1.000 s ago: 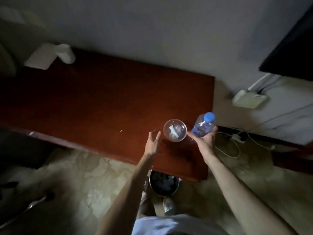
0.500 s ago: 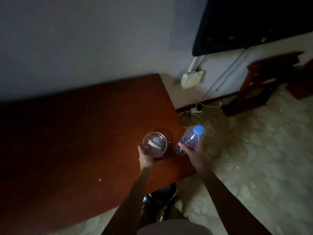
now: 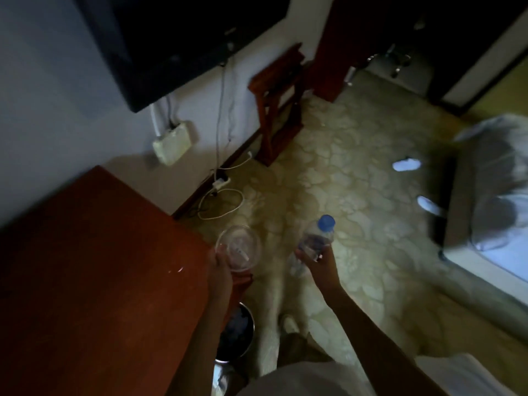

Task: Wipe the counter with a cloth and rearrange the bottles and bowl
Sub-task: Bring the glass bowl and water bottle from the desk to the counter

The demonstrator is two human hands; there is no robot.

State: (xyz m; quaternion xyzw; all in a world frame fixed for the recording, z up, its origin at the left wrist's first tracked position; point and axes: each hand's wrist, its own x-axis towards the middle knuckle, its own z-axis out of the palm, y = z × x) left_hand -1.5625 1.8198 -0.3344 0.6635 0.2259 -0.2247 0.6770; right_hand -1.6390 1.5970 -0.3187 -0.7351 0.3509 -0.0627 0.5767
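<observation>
The left hand (image 3: 220,267) grips the clear bowl (image 3: 238,248) at the desk (image 3: 94,252) corner, the right hand (image 3: 320,261) clamps the blue-capped water bottle (image 3: 315,241) – cap tilted up-right – over the floor, both clear of the desk.

Clear bowl (image 3: 239,250), blue-capped bottle (image 3: 314,243), seemingly airborne

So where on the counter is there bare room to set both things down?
Nearly the whole red-brown counter is bare, from the wall to its near edge. Left hand holds the bowl, right hand the bottle.
</observation>
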